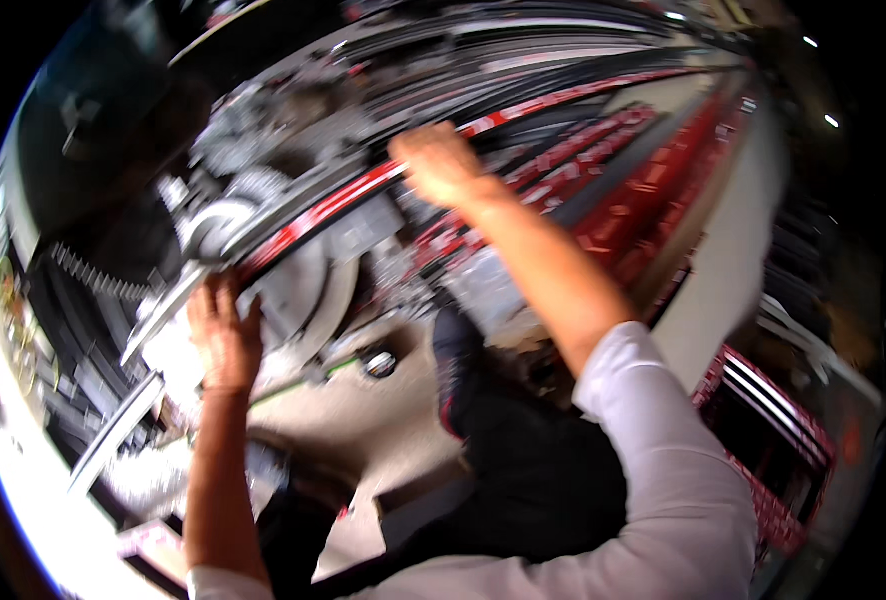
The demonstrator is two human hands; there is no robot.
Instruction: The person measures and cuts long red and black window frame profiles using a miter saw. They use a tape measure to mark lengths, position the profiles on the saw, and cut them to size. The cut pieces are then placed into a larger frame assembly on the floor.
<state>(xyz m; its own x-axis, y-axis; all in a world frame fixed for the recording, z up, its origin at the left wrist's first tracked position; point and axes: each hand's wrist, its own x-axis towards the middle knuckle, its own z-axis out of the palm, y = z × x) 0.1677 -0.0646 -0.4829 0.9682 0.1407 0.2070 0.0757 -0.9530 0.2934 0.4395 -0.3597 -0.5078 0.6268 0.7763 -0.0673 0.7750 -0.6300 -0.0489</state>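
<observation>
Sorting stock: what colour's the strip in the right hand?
The strip is mostly red, pale-patched; head view.

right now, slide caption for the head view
Right hand grips a long red-faced profile, left hand at its end, across a round machine base.

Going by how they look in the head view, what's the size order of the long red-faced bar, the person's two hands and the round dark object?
Largest to smallest:
1. Long red-faced bar, by length
2. Left hand and right hand: too alike to rank
3. Round dark object
</observation>
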